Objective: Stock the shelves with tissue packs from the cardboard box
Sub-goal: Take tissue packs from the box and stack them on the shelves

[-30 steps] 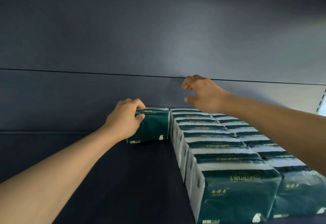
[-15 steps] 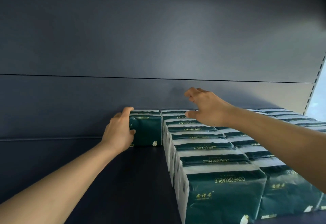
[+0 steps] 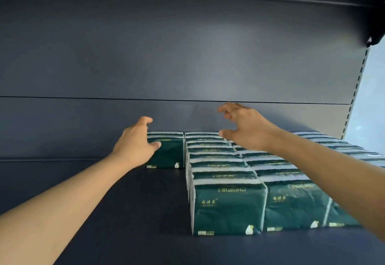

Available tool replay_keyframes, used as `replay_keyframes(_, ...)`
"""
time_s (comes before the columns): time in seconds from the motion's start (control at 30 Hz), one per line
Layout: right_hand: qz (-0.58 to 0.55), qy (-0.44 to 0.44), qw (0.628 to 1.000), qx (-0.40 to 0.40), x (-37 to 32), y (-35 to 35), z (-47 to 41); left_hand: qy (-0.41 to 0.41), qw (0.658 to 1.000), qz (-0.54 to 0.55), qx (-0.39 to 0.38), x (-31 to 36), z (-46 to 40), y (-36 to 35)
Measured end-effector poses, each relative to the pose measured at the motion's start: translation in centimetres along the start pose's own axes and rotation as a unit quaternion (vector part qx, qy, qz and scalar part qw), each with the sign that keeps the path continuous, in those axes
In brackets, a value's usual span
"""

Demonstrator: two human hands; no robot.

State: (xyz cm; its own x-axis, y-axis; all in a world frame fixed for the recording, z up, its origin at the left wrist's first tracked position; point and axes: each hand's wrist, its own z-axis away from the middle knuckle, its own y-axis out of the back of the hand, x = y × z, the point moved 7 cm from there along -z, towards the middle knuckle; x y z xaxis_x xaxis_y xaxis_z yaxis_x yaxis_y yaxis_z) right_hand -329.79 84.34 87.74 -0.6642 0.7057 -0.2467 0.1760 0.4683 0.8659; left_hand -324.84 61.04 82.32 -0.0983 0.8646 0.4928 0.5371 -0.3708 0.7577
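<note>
Left hand (image 3: 135, 145) is at the far tissue pack (image 3: 168, 152), thumb on its front, fingers loosely spread, not gripping. That pack stands upright on the shelf (image 3: 125, 212) against the back wall, just left of the packed rows (image 3: 227, 181). Right hand (image 3: 243, 127) hovers above the rows, fingers curled, holding nothing.

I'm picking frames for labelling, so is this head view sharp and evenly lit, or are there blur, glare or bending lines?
Head view: the front tissue pack has readable print, the left hand is slightly soft; light comes from the right, where the back panel turns pale; no hard glare; the upright leans with wide-angle distortion.
</note>
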Motion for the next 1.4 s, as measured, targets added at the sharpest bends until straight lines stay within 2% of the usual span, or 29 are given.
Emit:
replay_keyframes(0.17,-0.016,0.039,0.999,0.031,-2.2,2.8,4.1,-0.016,0.999,0.043,0.017,3.5,4.6,3.6)
replay_keyframes(0.33,-0.014,0.040,0.998,0.050,-3.4,4.4,10.2,-0.027,0.995,0.095,-0.006,6.6,10.5,4.6)
replay_keyframes(0.47,-0.012,0.015,0.998,0.053,-3.4,4.3,16.0,-0.063,0.988,0.134,-0.034,9.0,15.3,3.8)
replay_keyframes(0.6,-0.018,-0.050,0.998,0.043,-2.4,3.3,22.5,-0.107,0.977,0.165,-0.087,11.2,20.5,1.6)
replay_keyframes(0.8,-0.026,-0.190,0.982,0.002,-0.1,-0.8,34.7,-0.134,0.952,0.186,-0.204,12.5,29.5,-5.3)
replay_keyframes(1.0,-0.023,-0.322,0.946,-0.040,3.1,-4.5,47.6,-0.131,0.916,0.190,-0.328,14.5,39.0,-13.3)
replay_keyframes(1.27,-0.013,-0.416,0.907,-0.064,10.0,-6.9,62.1,-0.147,0.874,0.166,-0.432,20.4,49.1,-23.6)
replay_keyframes(1.4,-0.029,-0.465,0.879,-0.102,15.2,-8.8,69.2,-0.136,0.860,0.139,-0.472,22.6,53.8,-30.2)
